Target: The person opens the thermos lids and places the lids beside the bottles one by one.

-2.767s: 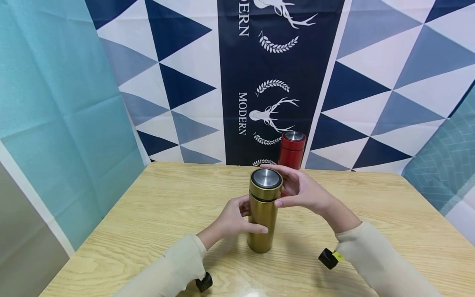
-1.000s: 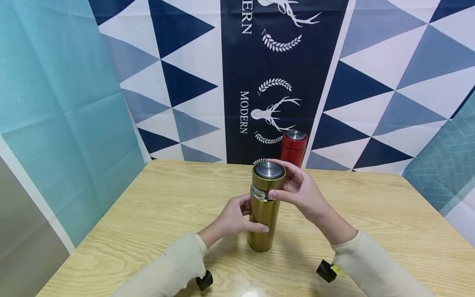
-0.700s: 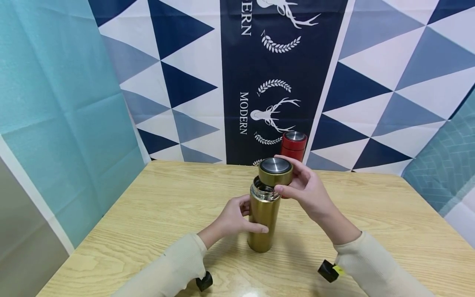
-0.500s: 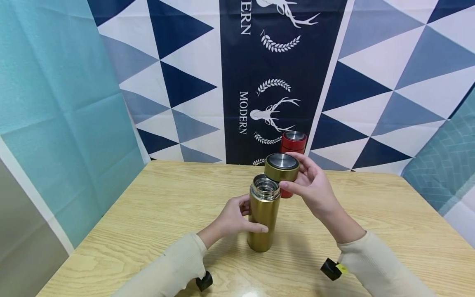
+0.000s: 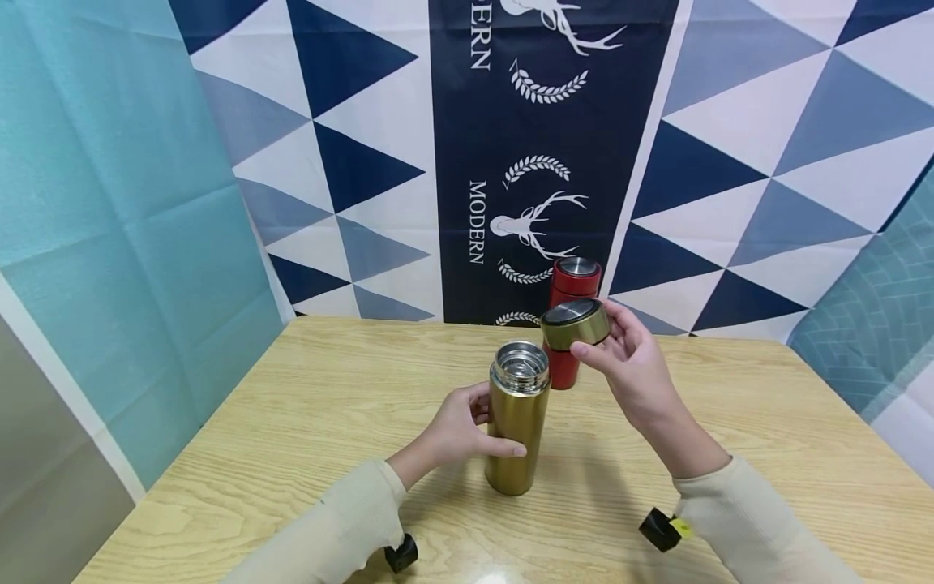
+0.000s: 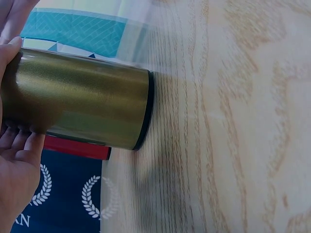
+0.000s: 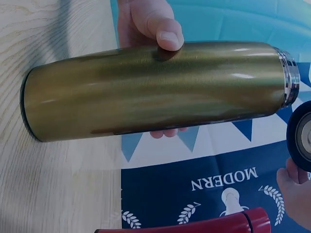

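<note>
A gold thermos flask (image 5: pixel 516 430) stands upright on the table with its steel threaded mouth (image 5: pixel 522 365) uncovered. My left hand (image 5: pixel 460 430) grips the flask's body from the left, its thumb across the front. Up and to the right of the mouth, my right hand (image 5: pixel 631 365) holds the gold lid (image 5: pixel 576 324) by its side, slightly tilted and clear of the flask. In the right wrist view, the underside of the lid (image 7: pixel 303 136) shows beside the flask's threaded neck (image 7: pixel 290 77).
A red thermos flask (image 5: pixel 562 369) with its lid on stands behind the gold one, partly hidden by the lid and right hand. The wooden table (image 5: pixel 328 389) meets a patterned cloth backdrop (image 5: pixel 379 162). Teal cloth (image 5: pixel 146 203) hangs at the left.
The right hand has turned the lid off the gold flask, lifted it and moved it to the right, tilting it. The left hand and flask body have stayed in place.
</note>
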`<state>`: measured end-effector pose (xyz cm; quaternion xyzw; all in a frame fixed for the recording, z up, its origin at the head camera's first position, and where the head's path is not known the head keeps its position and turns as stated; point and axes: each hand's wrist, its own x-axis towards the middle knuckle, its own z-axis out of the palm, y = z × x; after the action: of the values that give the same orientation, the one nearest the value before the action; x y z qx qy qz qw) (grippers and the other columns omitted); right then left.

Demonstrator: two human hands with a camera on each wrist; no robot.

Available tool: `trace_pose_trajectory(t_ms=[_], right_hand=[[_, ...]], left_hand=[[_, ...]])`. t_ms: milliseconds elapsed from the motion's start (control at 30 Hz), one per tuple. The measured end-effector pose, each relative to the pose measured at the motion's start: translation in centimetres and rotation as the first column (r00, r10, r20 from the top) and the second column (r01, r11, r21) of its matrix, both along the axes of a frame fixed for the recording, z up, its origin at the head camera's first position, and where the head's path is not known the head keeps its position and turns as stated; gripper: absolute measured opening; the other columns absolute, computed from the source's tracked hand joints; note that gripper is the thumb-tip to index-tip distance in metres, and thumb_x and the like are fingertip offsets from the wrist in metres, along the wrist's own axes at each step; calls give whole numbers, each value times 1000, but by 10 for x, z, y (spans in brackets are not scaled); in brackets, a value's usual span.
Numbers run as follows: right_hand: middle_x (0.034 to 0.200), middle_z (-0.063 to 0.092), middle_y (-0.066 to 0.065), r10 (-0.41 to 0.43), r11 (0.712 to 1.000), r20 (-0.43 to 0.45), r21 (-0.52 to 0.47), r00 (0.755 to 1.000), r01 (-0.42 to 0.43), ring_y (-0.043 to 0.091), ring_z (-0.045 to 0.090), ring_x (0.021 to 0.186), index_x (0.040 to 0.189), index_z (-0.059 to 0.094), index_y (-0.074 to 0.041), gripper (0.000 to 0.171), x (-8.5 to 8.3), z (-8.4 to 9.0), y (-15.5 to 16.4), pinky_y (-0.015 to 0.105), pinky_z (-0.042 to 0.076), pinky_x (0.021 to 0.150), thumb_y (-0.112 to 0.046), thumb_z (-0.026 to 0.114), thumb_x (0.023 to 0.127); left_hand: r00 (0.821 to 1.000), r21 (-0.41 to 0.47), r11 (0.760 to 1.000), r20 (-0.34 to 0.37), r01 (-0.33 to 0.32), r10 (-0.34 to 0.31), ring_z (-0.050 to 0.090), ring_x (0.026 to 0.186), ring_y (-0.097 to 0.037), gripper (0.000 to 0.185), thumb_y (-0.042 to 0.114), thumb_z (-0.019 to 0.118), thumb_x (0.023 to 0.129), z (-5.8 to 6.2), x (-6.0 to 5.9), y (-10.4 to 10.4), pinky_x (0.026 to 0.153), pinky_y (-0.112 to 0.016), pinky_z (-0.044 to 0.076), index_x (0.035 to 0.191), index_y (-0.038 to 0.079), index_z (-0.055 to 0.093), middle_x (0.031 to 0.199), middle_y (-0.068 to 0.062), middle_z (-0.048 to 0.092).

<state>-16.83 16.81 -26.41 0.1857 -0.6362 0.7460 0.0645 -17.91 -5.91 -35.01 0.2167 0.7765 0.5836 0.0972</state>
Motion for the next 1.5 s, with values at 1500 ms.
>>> trace_pose_trajectory(t_ms=[1500], right_hand=[[120,64,18,-40,667,-103,738,994,103,30,62,108,127,55,1,63,-4,-32,42,41,55,93,-21,83,75]], left_hand=[[998,-97,994,-3,56,-57,66,101,-11,59,18,87,67,13,-6,-4,94,-27,54,119,11,61,115,-4,68]])
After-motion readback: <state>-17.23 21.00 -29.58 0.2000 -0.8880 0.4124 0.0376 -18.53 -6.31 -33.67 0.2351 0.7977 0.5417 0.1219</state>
